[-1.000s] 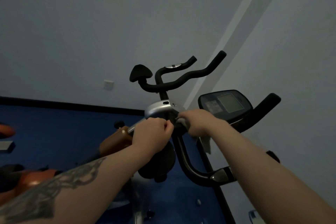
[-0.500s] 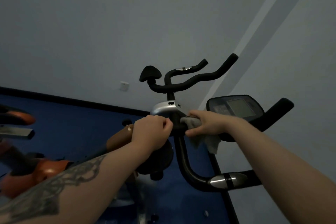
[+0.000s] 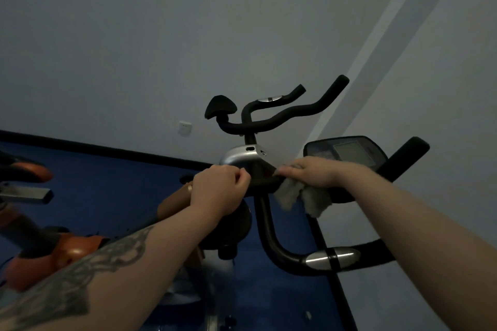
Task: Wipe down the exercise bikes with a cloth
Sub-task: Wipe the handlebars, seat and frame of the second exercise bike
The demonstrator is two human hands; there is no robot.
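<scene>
Near exercise bike (image 3: 271,236) fills centre frame, a second bike's handlebars (image 3: 271,121) beyond it against the wall; orange bike (image 3: 61,250) at left. Left hand (image 3: 219,191) curled tight round the left handlebar grip, steadying; right hand (image 3: 313,174) presses the grey cloth (image 3: 301,196) onto the bar just left of the console (image 3: 347,153), fingers fairly flat, thumb unseen. Risk: loose hanging corners slip free, or the wipe strays onto the console screen.
</scene>
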